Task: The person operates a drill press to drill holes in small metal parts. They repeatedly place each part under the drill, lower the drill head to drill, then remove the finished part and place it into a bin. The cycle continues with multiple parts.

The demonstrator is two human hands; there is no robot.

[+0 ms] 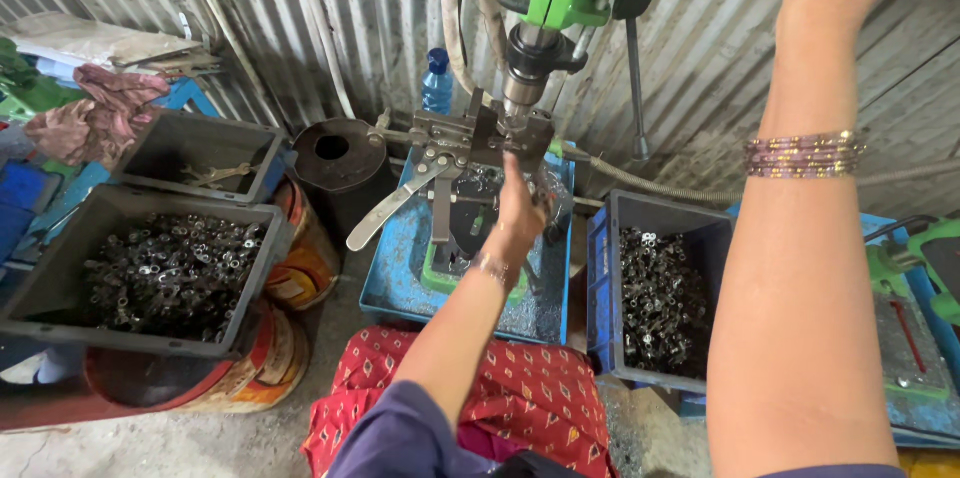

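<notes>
Grey steel clamping jig under green drill, left hand fingers against it, grip unclear; right hand out of frame.

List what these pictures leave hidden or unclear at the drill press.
- Right hand: cut off by the head view's top edge; its grip cannot be told.
- Left hand: its back hides the fingertips at the clamp.
- Drill tip: hidden behind the clamp.
- Parts in the blue bin: too small to tell.
</notes>
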